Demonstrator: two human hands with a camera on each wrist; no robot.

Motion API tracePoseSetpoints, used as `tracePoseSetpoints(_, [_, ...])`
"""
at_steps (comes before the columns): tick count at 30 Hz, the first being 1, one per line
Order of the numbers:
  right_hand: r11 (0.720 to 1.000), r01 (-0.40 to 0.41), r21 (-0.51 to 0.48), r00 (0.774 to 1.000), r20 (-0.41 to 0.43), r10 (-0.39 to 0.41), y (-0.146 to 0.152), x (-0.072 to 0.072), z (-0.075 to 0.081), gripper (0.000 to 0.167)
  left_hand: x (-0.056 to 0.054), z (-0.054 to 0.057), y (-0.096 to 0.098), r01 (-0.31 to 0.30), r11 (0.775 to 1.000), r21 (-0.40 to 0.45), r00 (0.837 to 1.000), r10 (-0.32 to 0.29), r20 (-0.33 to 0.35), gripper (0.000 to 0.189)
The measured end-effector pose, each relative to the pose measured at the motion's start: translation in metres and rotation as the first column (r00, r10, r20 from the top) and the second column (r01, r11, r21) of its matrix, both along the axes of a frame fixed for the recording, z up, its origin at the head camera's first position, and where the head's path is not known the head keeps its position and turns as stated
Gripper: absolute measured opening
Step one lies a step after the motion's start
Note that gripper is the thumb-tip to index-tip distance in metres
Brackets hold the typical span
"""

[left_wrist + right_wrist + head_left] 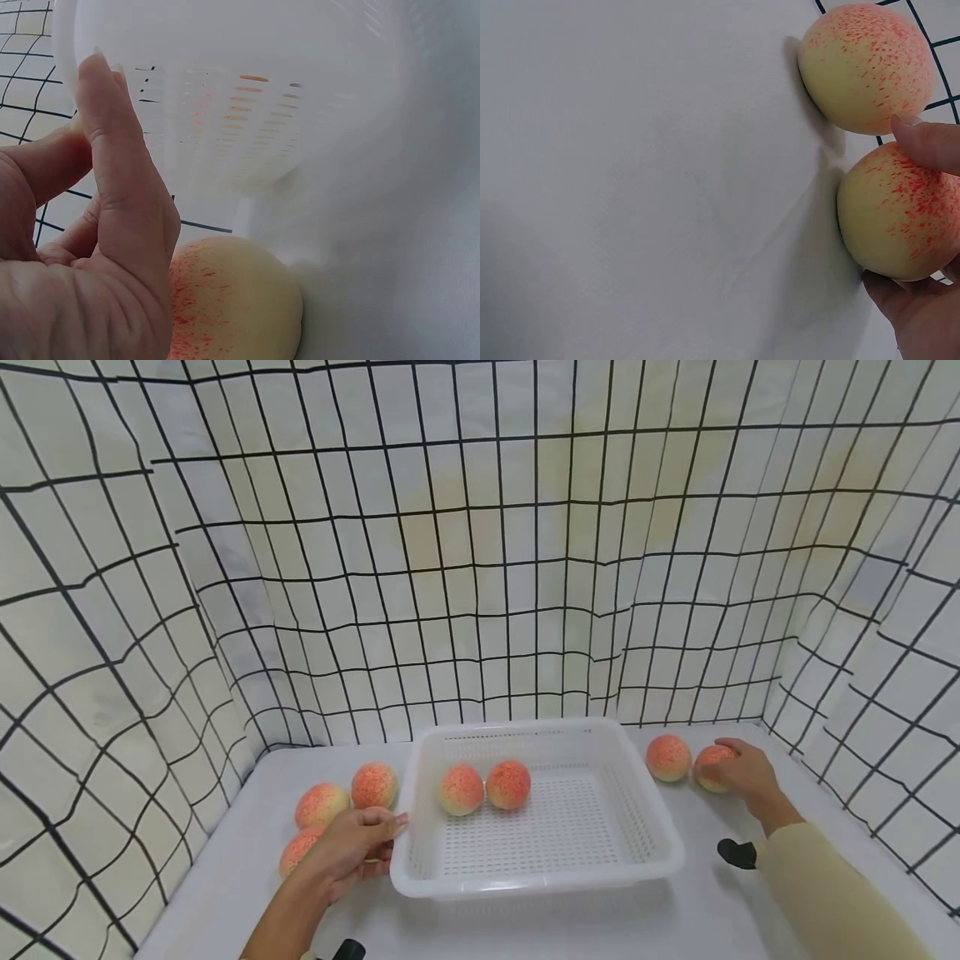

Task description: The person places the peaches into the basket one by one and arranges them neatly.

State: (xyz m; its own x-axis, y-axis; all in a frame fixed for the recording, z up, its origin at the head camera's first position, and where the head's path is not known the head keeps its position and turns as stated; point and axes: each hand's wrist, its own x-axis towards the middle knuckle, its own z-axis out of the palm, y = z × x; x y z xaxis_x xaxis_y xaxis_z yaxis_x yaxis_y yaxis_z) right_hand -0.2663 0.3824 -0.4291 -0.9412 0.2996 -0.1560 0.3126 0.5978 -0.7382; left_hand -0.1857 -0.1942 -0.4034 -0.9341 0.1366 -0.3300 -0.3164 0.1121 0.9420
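A white plastic basket (536, 887) with a slotted floor stands mid-table, two peaches inside: one on the left (461, 790) and another beside it (509, 784). At its left rim my left hand (352, 847) pinches the edge between thumb and fingers; the left wrist view shows this hand (112, 195) close against the basket wall (225, 45). On the right, my right hand (746, 777) holds a peach (900, 214), thumb on top and fingers around its far side. That peach sits on the table next to another peach (866, 67).
Left of the basket lie several more peaches, including one at the back (374, 786) and one further left (320, 806); my left hand partly covers others. Black-gridded white cloth walls (510, 585) enclose the white table (247, 827) at the back and sides.
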Motion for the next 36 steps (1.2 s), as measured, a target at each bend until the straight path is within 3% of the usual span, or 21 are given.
tracePoseSetpoints(7, [0.997,0.072,-0.011,0.997,0.0,-0.072,0.0,0.004,-0.005,0.085,0.0,0.001,0.002,-0.014,1.0,-0.008,1.0,0.014,0.014,0.022])
tracePoseSetpoints(20, [0.999,-0.009,0.032,0.999,-0.05,0.011,0.006,0.006,-0.004,0.084,0.0,0.002,0.004,-0.034,0.999,-0.025,0.999,0.035,0.018,0.022])
tracePoseSetpoints(27, [0.997,-0.048,0.057,0.994,-0.095,0.053,0.004,0.008,0.006,0.084,0.001,0.002,0.004,-0.069,0.997,-0.037,0.997,0.07,0.027,0.022])
tracePoseSetpoints(36, [0.996,-0.042,0.079,0.991,-0.127,0.052,-0.006,0.009,0.026,0.083,0.002,0.003,0.002,-0.014,1.0,-0.004,1.0,0.014,0.017,0.021])
